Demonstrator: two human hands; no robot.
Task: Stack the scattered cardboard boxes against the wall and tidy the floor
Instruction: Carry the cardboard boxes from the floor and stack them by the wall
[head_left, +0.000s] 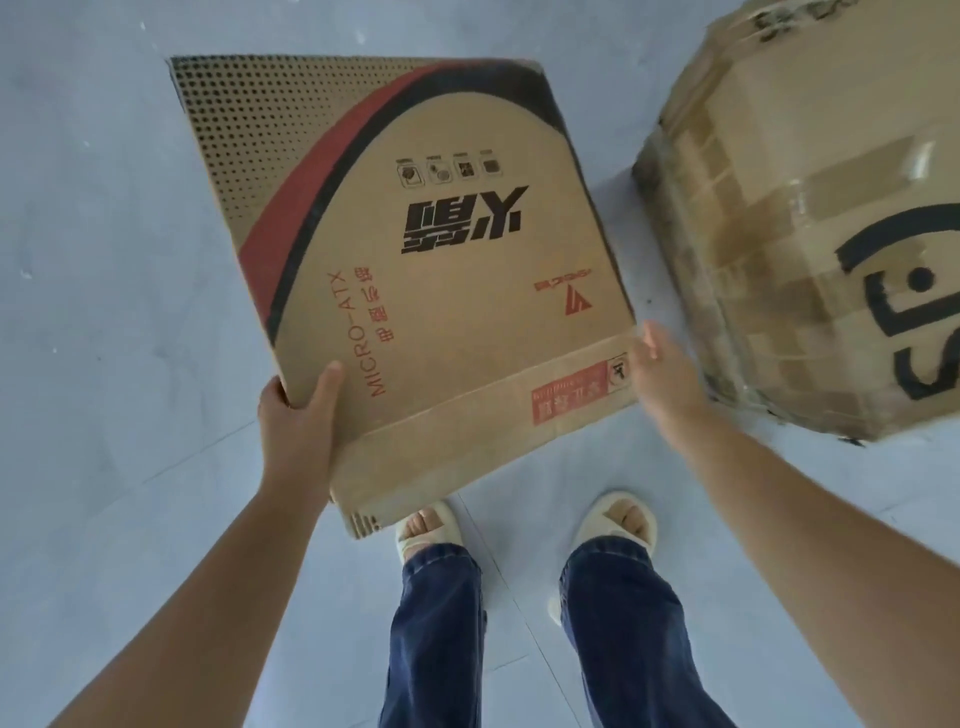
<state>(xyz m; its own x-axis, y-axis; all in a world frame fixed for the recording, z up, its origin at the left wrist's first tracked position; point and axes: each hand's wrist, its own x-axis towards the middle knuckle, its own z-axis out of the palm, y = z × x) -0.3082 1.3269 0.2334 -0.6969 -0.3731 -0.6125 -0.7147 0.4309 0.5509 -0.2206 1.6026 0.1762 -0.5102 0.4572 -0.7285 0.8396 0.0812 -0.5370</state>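
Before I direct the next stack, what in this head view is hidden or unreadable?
- Wall: not in the head view at all.
- Taped box: cut off by the right and top edges.
- Right hand: blurred; grip on the printed box unclear.
- Left hand: fingers hidden under that box.
- Box contents: unseen.

Printed box (415, 270): matt brown cardboard, red and black ink, corrugated edge showing at one corner. Taped box (810, 218): cardboard, glossy clear tape in wrinkled strips, scuffed corners. Floor (104, 312): smooth pale tile, faint sheen. Trousers (436, 634): denim.
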